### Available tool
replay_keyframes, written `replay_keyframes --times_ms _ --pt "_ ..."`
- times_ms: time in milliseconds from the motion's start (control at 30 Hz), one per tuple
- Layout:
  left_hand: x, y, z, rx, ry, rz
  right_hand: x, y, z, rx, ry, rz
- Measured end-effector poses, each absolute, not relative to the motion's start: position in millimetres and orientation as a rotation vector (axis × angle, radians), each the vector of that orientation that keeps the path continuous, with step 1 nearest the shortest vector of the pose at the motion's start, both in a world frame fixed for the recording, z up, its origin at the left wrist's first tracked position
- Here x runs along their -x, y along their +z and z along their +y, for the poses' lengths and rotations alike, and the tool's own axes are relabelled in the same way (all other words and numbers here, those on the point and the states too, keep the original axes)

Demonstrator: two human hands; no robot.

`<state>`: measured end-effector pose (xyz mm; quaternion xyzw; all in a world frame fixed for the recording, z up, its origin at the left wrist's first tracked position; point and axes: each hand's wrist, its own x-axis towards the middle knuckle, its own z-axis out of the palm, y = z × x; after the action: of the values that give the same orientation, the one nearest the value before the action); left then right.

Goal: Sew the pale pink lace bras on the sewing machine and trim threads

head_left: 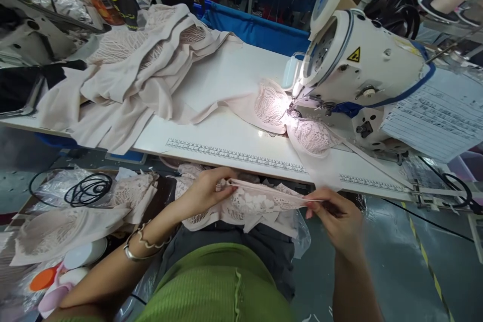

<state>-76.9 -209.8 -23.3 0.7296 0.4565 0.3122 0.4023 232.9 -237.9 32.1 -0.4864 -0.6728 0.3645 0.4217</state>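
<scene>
Over the lap, my left hand [209, 188] pinches one end of a pale pink lace piece [260, 200]. My right hand [334, 214] pinches its other end, so its upper edge is stretched nearly straight between them. More lace pieces lie on the lap beneath it. On the table, a pale pink lace bra [269, 105] lies with its middle under the lit needle area of the white sewing machine [362, 60]. One band of it trails left to a heap of pink fabric [139, 70].
The white table [226, 131] has a printed ruler [234, 154] along its front edge. A box at the lower left holds lace cups [71, 229] and a black cable [88, 189]. A handwritten sheet [437, 115] is at the right. Behind the table hangs blue cloth [260, 27].
</scene>
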Motion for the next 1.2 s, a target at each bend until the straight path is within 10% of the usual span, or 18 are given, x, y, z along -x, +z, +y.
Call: replay_keyframes --times_ms 400,1200 --pt "65.1 -12.7 -225.3 -1.185 1.295 1.177 -235.5 7.3 -229.1 1.438 0.854 -1.689" --pt "67.1 -16.7 -224.2 -1.317 1.235 1.089 -223.7 -9.8 -226.2 1.412 1.188 -1.306"
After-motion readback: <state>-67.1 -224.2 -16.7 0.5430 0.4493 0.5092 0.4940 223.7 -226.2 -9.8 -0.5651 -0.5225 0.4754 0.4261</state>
